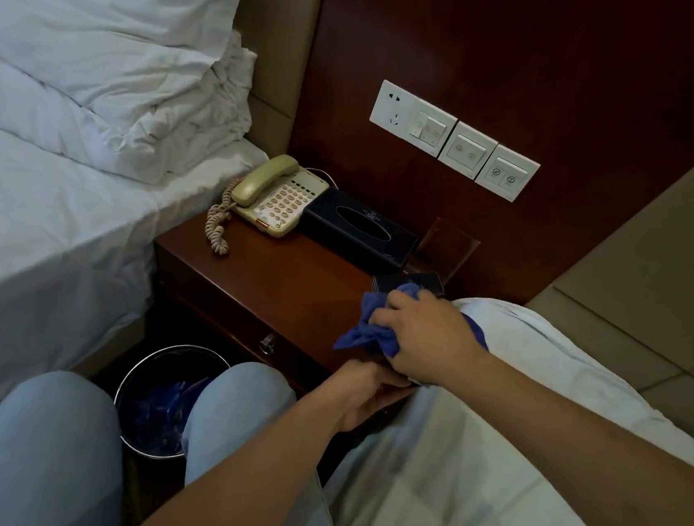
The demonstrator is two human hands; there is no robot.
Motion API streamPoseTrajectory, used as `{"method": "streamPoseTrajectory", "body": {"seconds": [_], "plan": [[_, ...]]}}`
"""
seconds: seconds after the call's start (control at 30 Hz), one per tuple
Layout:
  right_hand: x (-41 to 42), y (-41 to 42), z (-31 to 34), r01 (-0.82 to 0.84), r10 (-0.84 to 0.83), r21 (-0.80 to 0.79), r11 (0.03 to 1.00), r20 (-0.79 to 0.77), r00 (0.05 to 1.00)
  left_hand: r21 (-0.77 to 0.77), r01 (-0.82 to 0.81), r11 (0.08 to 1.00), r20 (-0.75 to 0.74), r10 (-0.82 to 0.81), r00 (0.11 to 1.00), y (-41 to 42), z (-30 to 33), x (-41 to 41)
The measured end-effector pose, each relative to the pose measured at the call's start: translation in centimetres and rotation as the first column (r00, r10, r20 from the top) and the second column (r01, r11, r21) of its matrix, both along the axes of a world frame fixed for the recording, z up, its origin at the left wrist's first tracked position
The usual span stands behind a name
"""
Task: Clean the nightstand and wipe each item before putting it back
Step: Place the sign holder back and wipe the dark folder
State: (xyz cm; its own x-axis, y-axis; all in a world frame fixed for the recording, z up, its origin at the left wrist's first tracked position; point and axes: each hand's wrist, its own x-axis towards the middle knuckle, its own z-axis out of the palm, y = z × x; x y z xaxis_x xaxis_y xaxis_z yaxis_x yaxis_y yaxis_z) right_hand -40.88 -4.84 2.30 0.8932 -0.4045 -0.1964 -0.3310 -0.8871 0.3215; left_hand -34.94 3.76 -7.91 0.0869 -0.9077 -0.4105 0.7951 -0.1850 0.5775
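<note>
The right hand (427,336) bunches a blue cloth (368,331) over a small dark item at the nightstand's (278,279) front right corner. The left hand (364,395) grips that item from below; its shape and long axis are hidden. The phone (277,197) and tissue box (358,229) sit along the back edge, the box's length running back-left to front-right. Whether they're wiped, I can't tell.
</note>
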Motion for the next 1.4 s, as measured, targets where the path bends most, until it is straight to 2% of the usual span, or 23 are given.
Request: {"method": "streamPoseTrajectory", "body": {"seconds": [0.1, 0.2, 0.27, 0.37, 0.43, 0.5, 0.57, 0.67, 0.8, 0.87, 0.97, 1.07, 1.27, 1.4], "plan": [[-0.8, -1.9, 0.5, 0.079, -0.078, -0.008, 0.997, 0.087, 0.993, -0.023, 0.000, 1.000, -0.039, -0.001, 0.999, 0.0, 0.2, 0.4], [-1.7, -4.4, 1.2, 0.247, -0.248, 0.024, 0.969, 0.079, 0.965, -0.044, 0.024, 0.999, -0.037, -0.025, 0.999, 0.4, 0.5, 0.6], [-2.3, -4.8, 1.5, 0.300, -0.303, 0.049, 0.953, 0.091, 0.949, -0.066, 0.032, 0.997, -0.038, -0.034, 0.999, 0.6, 0.6, 0.7], [-3.0, -3.0, 1.0, 0.174, -0.175, 0.037, 0.984, 0.029, 0.984, -0.051, -0.032, 0.998, -0.063, 0.029, 0.998, 0.3, 0.1, 1.1], [-3.9, -1.1, 0.2, 0.077, -0.078, 0.096, 0.992, 0.015, 0.997, -0.001, -0.071, 0.997, -0.036, 0.071, 0.997, 0.0, -0.3, 1.4], [-4.8, -1.0, -0.1, 0.052, -0.057, 0.167, 0.985, 0.024, 0.998, 0.009, -0.058, 0.998, -0.007, 0.058, 0.998, 0.0, -0.4, 1.3], [-5.4, -2.5, 0.0, 0.107, -0.112, 0.187, 0.976, 0.016, 0.994, -0.020, -0.027, 0.999, -0.007, 0.027, 1.000, 0.3, -0.3, 1.2], [-5.1, -5.2, 0.8, 0.250, -0.250, 0.132, 0.959, -0.020, 0.968, -0.038, 0.043, 0.998, 0.055, -0.041, 0.998, 0.8, -0.1, 1.0], [-3.6, -5.7, 1.1, 0.314, -0.320, 0.104, 0.944, 0.048, 0.946, -0.106, 0.111, 0.988, 0.090, -0.101, 0.991, 1.2, 0.5, 0.8], [-3.0, -4.6, 0.5, 0.256, -0.263, 0.121, 0.959, 0.046, 0.964, -0.111, 0.081, 0.991, 0.063, -0.074, 0.995, 1.1, 0.4, 0.9], [-3.1, -3.0, -0.5, 0.138, -0.138, 0.118, 0.983, -0.008, 0.990, -0.091, -0.006, 0.996, -0.062, 0.000, 0.998, 1.1, 0.2, 1.3], [-3.8, -2.2, -0.7, 0.071, -0.068, 0.092, 0.993, -0.036, 0.997, -0.083, -0.019, 0.996, -0.120, 0.009, 0.993, 1.1, 1.0, 1.5], [-6.3, -0.9, -1.3, -0.062, 0.076, 0.159, 0.985, -0.087, 0.993, 0.050, -0.096, 0.994, -0.057, 0.099, 0.993, 0.4, -0.2, 1.7], [-7.1, -1.3, -0.3, -0.075, 0.099, 0.191, 0.979, -0.119, 0.988, 0.099, -0.153, 0.983, 0.019, 0.152, 0.988, 0.1, -0.5, 1.3]]}}
